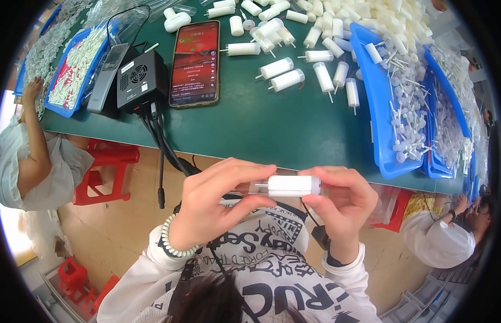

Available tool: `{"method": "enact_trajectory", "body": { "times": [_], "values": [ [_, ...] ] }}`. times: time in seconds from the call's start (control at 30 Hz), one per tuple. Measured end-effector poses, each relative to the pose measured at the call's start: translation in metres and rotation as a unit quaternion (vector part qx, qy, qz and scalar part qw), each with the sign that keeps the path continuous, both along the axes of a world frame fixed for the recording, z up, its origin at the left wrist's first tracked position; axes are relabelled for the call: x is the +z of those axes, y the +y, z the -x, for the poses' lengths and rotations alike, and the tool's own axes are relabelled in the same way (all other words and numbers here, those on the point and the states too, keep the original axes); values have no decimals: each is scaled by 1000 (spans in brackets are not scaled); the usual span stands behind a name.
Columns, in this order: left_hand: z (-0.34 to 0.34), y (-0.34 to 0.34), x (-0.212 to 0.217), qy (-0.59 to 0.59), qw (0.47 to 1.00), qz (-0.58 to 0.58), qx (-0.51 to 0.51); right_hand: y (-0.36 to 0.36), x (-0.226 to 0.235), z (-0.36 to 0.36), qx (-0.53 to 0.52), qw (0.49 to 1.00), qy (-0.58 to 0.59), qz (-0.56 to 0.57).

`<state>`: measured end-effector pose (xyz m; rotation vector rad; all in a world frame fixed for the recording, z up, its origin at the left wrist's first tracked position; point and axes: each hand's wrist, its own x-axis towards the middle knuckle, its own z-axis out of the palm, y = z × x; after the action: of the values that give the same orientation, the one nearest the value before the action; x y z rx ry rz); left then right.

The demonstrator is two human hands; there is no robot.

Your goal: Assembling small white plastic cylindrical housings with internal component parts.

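The left hand [210,196]'s fingers are grasping the left end of a white cylinder [290,184], where clear plastic [256,187] is showing; the right hand [344,199]'s are pinching its right end. Both are holding it level before the table [234,132]'s near edge. Beyond, more cylinders [287,79] are lying between a phone [195,63] and a blue tray [372,121]. A black box [133,94] is sitting left of the phone.

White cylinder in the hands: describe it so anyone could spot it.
Start at the green tabletop; just below its near edge in view are the left hand and right hand. Between them is a horizontal white cylinder, held up, unlike the similar cylinders on the tabletop.
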<state>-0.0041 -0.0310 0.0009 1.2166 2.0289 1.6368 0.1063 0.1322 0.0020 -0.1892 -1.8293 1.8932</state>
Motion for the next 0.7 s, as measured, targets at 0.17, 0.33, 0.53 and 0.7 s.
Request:
{"method": "enact_trajectory", "body": {
  "times": [0.17,0.33,0.53,0.7],
  "values": [
    [-4,0,-2,0,1000,-11,27,-2,-4,-1,2,992,-43,119],
    [-7,3,-11,-38,997,-30,59,-5,-8,-1,11,997,-7,81],
    [-11,2,-17,-171,981,-69,53,-6,-6,2,15,999,20,46],
    [-4,-7,-11,-149,988,-30,-10,10,1,2,74,981,-29,-174]
  ]
}}
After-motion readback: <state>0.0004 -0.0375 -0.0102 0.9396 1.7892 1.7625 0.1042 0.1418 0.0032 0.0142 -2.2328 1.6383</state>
